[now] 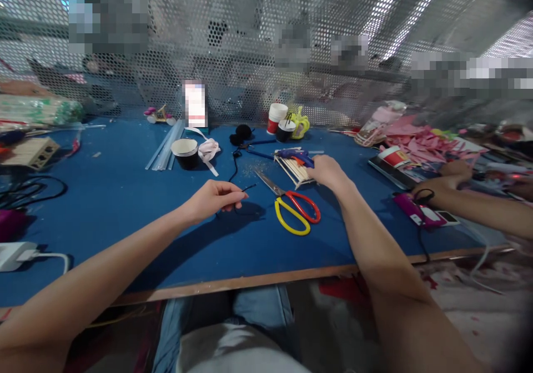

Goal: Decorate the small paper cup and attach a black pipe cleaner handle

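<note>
My left hand [219, 196] pinches the end of a thin black yarn [249, 187] between thumb and fingertips, just above the table. The yarn trails back toward a black ball of yarn [243, 132]. Over on the right, my right hand [328, 172] is closed around the handle of a blue glue gun [290, 154] with an orange trigger. The gun lies over a small rack of wooden sticks [293, 169]. Between my hands, scissors [287, 198] with one red and one yellow handle lie on the table, blades parted slightly.
A black-and-white paper cup [185, 154], white ribbon [209, 149] and clear glue sticks [164, 148] stand left of centre. Paper cups [276, 119] are at the back, below a perforated metal screen [241, 51]. Another person's arm [474, 201] reaches in at right, near pink strips [420, 142].
</note>
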